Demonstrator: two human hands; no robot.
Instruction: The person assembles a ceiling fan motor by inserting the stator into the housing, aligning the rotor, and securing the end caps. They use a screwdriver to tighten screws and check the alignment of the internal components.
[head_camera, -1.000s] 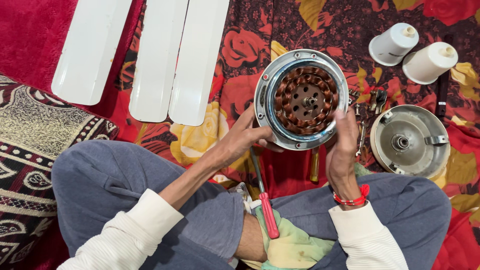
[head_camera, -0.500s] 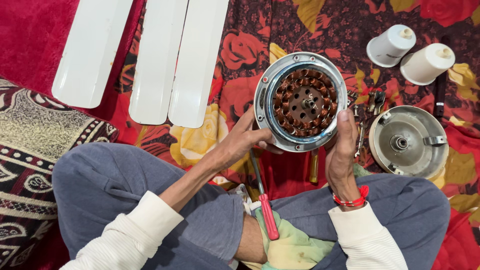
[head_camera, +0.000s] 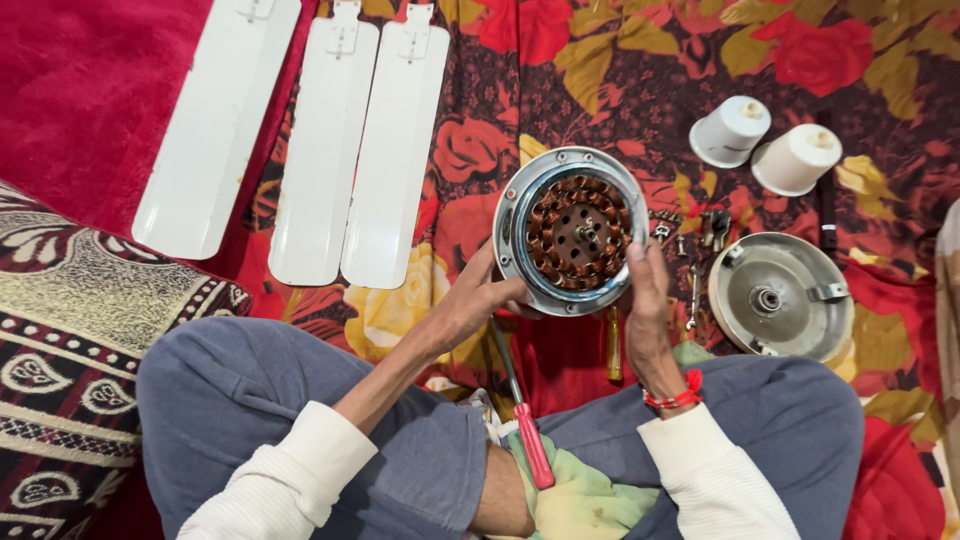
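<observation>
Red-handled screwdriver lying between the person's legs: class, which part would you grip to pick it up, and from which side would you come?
Grip the red handle, coming from above and from the person's side. It is the thick end nearest the body and lies free on the green cloth. The thin metal shaft runs up under the left hand and the fan motor, so that end is blocked.

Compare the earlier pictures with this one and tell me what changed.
Little changed. Both hands keep their grip on the fan motor housing: left hand at its lower left rim, right hand at its right rim. The housing looks barely moved. The fan blades, white cups, round metal cover and red-handled screwdriver stayed put.
</observation>
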